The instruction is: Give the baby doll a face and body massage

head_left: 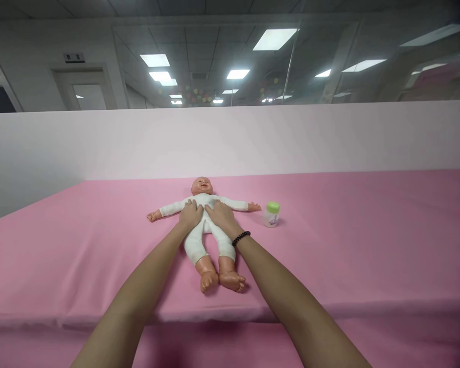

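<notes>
A baby doll (204, 201) with a white cloth body lies on its back, head away from me and bare feet toward me. Its arms are spread out to both sides. My left hand (191, 213) rests on the left side of its belly, fingers laid against the cloth. On the right side of the belly lies my right hand (220, 215), also with its fingers against the cloth and its thumb toward the middle. Both hands touch the doll without lifting it, and they partly hide its torso. A black beaded bracelet (241, 238) circles my right wrist.
A small translucent jar with a green lid (272, 214) stands upright just beyond the doll's hand on the right. Pink cloth (352, 245) covers the table, whose front edge is near me. Behind rises a low white wall (230, 140) with glass above it.
</notes>
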Demonstrator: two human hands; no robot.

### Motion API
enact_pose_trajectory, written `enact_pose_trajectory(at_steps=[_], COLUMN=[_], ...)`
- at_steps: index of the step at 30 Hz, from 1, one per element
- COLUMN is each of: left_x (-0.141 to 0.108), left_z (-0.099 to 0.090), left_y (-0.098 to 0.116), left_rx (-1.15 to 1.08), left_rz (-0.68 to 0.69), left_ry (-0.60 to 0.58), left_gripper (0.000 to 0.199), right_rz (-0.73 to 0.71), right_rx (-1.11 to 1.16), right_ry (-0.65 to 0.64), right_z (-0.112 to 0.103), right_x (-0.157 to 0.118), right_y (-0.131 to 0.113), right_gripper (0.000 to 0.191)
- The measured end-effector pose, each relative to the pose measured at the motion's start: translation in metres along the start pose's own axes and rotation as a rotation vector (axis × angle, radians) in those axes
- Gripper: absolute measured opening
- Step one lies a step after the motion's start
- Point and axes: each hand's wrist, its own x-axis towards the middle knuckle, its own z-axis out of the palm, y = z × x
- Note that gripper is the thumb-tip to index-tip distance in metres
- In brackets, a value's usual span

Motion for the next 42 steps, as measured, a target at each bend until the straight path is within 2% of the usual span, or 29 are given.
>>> enact_pose_trajectory(at_steps=[3, 7, 10, 12, 14, 16, 18, 21, 23, 25, 28, 30, 33, 35, 38, 42], left_x=[-0.005, -0.004, 0.002, 0.006, 0.008, 0.008, 0.005, 0.001, 0.0, 0.0, 0.003, 0.006, 0.01, 0.01, 0.005, -0.004], left_z=[-0.004, -0.003, 0.001, 0.003, 0.004, 0.004, 0.003, 0.001, 0.001, 0.001, 0.002, 0.004, 0.006, 0.007, 0.004, -0.004], left_y=[0.004, -0.002, -0.01, -0.012, -0.012, -0.01, -0.007, -0.007, -0.008, -0.011, -0.014, -0.015, -0.014, -0.013, -0.007, 0.003], left_rx=[0.119, 0.123, 0.036, 0.032, 0.06, 0.084, 0.091, 0.073, 0.035, -0.004, -0.004, 0.033, 0.117, 0.155, 0.165, 0.229], left_rz=[0.001, 0.178, 0.329, 0.314, 0.212, 0.126, 0.098, 0.105, 0.162, 0.247, 0.328, 0.337, 0.268, 0.175, 0.059, 0.028], left_ry=[0.042, 0.057, -0.013, -0.073, -0.108, -0.093, -0.039, 0.032, 0.045, 0.03, -0.04, -0.084, -0.115, -0.111, -0.068, 0.012], left_gripper=[0.039, 0.035, 0.038, 0.044, 0.048, 0.047, 0.04, 0.035, 0.036, 0.039, 0.045, 0.049, 0.052, 0.053, 0.054, 0.044], right_rz=[0.023, -0.218, -0.36, -0.337, -0.256, -0.186, -0.145, -0.092, -0.127, -0.226, -0.34, -0.352, -0.3, -0.227, -0.122, -0.033], right_rx=[-0.087, 0.017, 0.163, 0.172, 0.133, 0.109, 0.116, 0.135, 0.166, 0.221, 0.27, 0.252, 0.166, 0.111, 0.082, 0.011], right_ry=[0.043, 0.05, 0.005, -0.044, -0.084, -0.065, 0.001, 0.105, 0.135, 0.133, 0.088, 0.03, -0.069, -0.082, -0.004, 0.092], right_z=[-0.008, -0.007, -0.001, 0.004, 0.007, 0.009, 0.008, 0.004, 0.002, 0.002, 0.005, 0.008, 0.013, 0.014, 0.01, 0.0], right_x=[-0.006, -0.004, 0.002, 0.005, 0.007, 0.007, 0.005, 0.002, 0.001, 0.002, 0.006, 0.009, 0.014, 0.014, 0.01, 0.002], right_y=[-0.007, -0.006, 0.0, 0.003, 0.005, 0.005, 0.003, 0.001, 0.001, 0.003, 0.006, 0.009, 0.011, 0.011, 0.009, 0.002], right_gripper=[0.051, 0.036, 0.038, 0.044, 0.051, 0.057, 0.052, 0.035, 0.027, 0.025, 0.032, 0.038, 0.05, 0.057, 0.059, 0.045])
